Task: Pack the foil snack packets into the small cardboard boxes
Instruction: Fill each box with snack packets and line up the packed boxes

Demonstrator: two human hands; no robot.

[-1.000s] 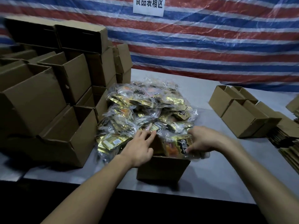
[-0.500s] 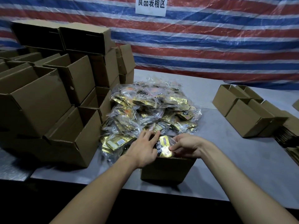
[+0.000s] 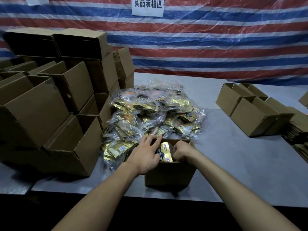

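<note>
Fingers (image 3: 177, 148), right hand (image 3: 182, 152), grip gold packet (image 3: 165, 151) in box (image 3: 170, 174); left hand (image 3: 146, 155) touching

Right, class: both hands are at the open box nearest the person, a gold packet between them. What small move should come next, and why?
Probably press the gold foil packet down flat into the small cardboard box. It lies tilted in the opening, the left hand flat against it and the right hand curled round its edge, so it looks not yet seated.
</note>
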